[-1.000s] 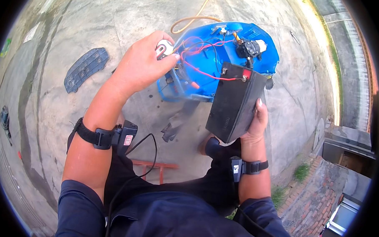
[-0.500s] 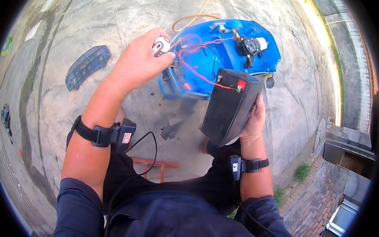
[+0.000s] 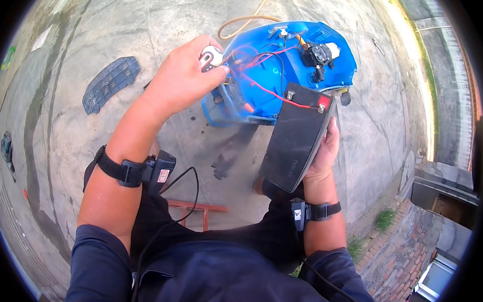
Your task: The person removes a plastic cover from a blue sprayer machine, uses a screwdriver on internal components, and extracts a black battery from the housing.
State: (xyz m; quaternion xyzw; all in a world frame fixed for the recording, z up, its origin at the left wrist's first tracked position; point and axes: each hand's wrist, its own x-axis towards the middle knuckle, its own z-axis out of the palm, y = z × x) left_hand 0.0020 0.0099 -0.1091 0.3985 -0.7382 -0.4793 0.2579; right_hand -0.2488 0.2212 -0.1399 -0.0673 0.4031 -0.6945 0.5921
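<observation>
So, my right grip (image 3: 324, 154) is wrapped around a black battery (image 3: 295, 137), red wire (image 3: 299, 104) attached. Left grip (image 3: 188, 72) is closed on some white gadget (image 3: 213, 55) near the blue shell (image 3: 338, 48).

The floor is an outdoor grey concrete slab (image 3: 171, 21), marked by a dark, irregular band (image 3: 39, 117) near its left edge. Daylight is brightest along the slab's upper-right edge, where a narrow grass strip (image 3: 431, 104) runs. Grass tufts (image 3: 385, 220) border the lower-right edge beside weathered red brickwork (image 3: 397, 267); a white-framed window (image 3: 438, 277) lies beyond.
</observation>
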